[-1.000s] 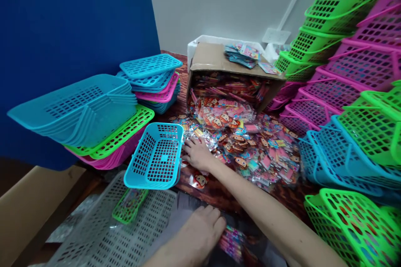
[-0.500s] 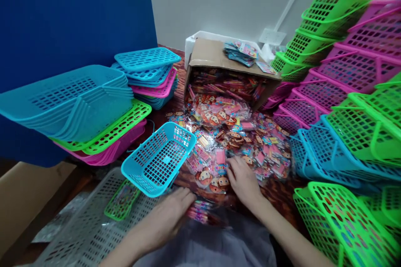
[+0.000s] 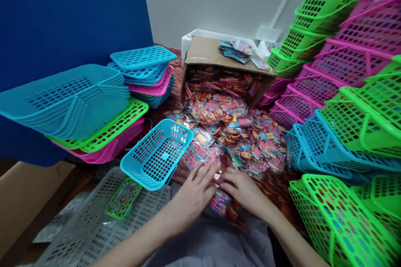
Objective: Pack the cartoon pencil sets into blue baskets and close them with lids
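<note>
My left hand [image 3: 196, 192] and my right hand [image 3: 244, 192] meet low in the middle, just above my lap. Between them is a bunch of clear plastic packets [image 3: 221, 202] with pink, purple and red contents, blurred by motion. My left fingers reach forward over the packets while the thumb lies against them. Curled inward, my right fingers grip the same bunch from the right. Just beyond lies a heap of similar packets [image 3: 232, 131], printed with a red-haired cartoon figure. A blue plastic basket [image 3: 145, 171] with nothing inside stands left of the heap.
An open cardboard box [image 3: 203, 52] on its side spills packets; some cards [image 3: 236, 50] lie on top. Filled green, pink and blue baskets [image 3: 344, 217] tower at right. Nested blue baskets [image 3: 94, 100] and lids [image 3: 144, 56] stand left. A grey crate [image 3: 84, 225] holds a small green basket [image 3: 123, 198].
My left hand has moved right and forward with the bunch of packets. My right hand has drawn back from the heap to meet it. The view has shifted slightly.
</note>
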### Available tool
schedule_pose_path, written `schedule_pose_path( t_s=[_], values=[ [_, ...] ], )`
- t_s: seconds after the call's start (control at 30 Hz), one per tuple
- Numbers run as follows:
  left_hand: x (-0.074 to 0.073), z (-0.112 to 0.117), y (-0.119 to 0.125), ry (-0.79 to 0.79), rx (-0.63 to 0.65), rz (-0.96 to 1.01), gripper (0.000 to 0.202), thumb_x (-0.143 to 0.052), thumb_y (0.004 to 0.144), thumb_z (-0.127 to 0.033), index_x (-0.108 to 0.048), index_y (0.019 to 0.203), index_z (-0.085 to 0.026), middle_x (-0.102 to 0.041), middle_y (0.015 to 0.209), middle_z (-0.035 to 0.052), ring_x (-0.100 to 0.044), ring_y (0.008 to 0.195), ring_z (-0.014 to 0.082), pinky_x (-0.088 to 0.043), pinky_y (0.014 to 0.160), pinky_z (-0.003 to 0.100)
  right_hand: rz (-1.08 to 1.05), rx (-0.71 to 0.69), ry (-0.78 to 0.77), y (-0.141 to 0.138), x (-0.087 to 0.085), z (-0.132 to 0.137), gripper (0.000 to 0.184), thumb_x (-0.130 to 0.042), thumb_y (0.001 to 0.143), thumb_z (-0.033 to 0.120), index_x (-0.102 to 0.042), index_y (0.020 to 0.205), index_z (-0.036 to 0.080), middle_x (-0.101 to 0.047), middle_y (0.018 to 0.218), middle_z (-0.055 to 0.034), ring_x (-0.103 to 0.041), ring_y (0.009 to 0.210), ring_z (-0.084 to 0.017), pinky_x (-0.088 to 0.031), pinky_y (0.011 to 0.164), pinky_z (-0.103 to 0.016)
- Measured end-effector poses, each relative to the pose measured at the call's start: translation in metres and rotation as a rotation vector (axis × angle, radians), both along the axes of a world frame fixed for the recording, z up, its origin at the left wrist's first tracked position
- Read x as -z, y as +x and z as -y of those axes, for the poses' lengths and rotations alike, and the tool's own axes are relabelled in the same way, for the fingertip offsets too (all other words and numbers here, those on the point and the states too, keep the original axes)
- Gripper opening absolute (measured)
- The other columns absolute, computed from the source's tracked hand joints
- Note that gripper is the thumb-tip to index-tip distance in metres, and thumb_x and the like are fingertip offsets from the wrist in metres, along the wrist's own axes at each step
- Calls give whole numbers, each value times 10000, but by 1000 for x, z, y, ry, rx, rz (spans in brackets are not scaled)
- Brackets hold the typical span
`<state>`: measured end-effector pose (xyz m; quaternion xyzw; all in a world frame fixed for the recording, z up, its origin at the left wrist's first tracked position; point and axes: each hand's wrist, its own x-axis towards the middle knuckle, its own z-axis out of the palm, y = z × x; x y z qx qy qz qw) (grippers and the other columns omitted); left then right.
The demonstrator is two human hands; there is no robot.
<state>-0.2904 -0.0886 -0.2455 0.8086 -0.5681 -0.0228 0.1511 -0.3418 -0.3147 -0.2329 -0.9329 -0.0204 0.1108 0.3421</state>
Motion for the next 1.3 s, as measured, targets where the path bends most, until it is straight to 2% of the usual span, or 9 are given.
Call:
schedule_pose_path(
  t_s=[0.13,0.27,0.4,0.57,0.7,0.8,1.07,1.2,1.3],
  values=[
    [5,6,0,74,75,-5,294,-455,929,-92,-534,1200,-174,-571,1265,119,-501,1248,260,-202,1192,543,-196,35,91,15,-1,-3,355,-371,980,291,-679,834,191,-710,844,-36,-656,800,-178,-456,715,-267],
    [10,0,0,122,23,-49,443,-442,901,-54,-462,1326,-176,-570,1231,127,-541,1163,265,-414,1064,455,-27,371,-287,52,27,-18,266,-555,905,349,-622,1069,151,-711,970,-117,-663,910,-240,-440,759,-308],
    [16,-5,3,67,-18,-88,731,-414,818,25,-216,1501,-144,-504,1355,150,-496,1228,261,-405,1074,438,-34,472,-186,63,46,-20,480,-651,808,228,-494,1254,148,-687,837,-37,-655,797,-198,-432,695,-264],
    [16,-2,6,75,-9,-92,393,-473,881,-68,-507,1259,-170,-556,1270,116,-517,1194,269,-426,1037,433,131,350,-282,18,24,1,123,-534,863,182,-615,951,210,-632,813,-26,-612,788,-194,-418,696,-273],
    [14,8,6,-7,58,38,333,-516,893,-130,-524,1226,-130,-296,1547,173,-238,1443,333,-177,1194,538,100,67,-274,-9,2,-6,202,-471,914,162,-657,852,211,-651,931,-60,-611,882,-194,-424,766,-278],
    [15,10,4,6,92,27,328,-482,922,-137,-510,1249,-144,-481,1406,145,-373,1365,270,-117,1212,529,-92,-60,-140,10,-6,-13,243,-473,944,221,-659,789,205,-670,844,-30,-623,813,-163,-427,738,-249],
    [17,10,-1,86,46,-57,650,-491,884,-119,-257,1489,-163,-512,1326,119,-475,1200,254,-369,1076,399,-42,201,-451,108,16,-58,274,-606,878,235,-591,1133,136,-661,1137,-158,-598,1057,-249,-416,804,-296],
    [17,7,1,111,-2,-59,490,-479,891,-108,-407,1374,-141,-554,1220,107,-501,1118,253,-387,1036,402,-45,169,-324,83,9,-27,97,-567,857,196,-601,947,192,-679,906,-42,-626,815,-175,-417,697,-250],
    [15,6,4,113,12,-71,353,-501,892,-119,-498,1242,-162,-566,1141,87,-504,1079,237,-369,1053,399,108,105,-340,36,-28,16,150,-522,792,103,-600,859,212,-638,922,-32,-616,828,-168,-421,695,-247]
  ],
)
